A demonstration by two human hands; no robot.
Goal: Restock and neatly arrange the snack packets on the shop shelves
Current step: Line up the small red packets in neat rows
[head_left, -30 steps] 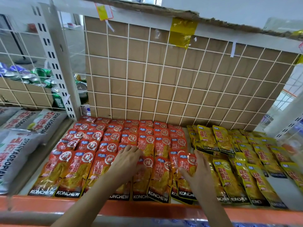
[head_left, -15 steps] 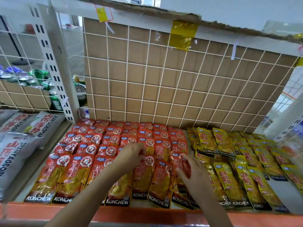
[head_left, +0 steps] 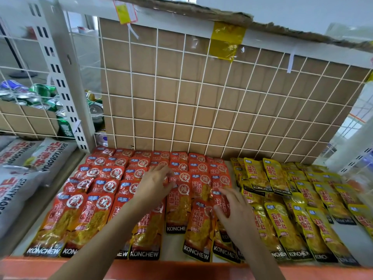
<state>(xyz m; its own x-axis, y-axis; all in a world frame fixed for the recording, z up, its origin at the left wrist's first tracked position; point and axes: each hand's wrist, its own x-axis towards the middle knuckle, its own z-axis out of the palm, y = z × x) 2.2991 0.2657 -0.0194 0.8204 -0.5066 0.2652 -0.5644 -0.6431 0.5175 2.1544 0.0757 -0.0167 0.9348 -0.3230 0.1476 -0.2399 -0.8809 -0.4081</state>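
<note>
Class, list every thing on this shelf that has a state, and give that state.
red packets, flat, overlapping rows, front edge uneven.
yellow packets, flat, overlapping rows.
left hand, open, fingers resting on red packets.
right hand, open, fingers spread on red packets.
grey bags, lying flat.
cans, jumbled behind mesh.

Pressing flat on the red snack packets with the left hand, touching the overlapped ones just beside the yellow packets with the right hand, wire grid behind, orange shelf edge in front.
</note>
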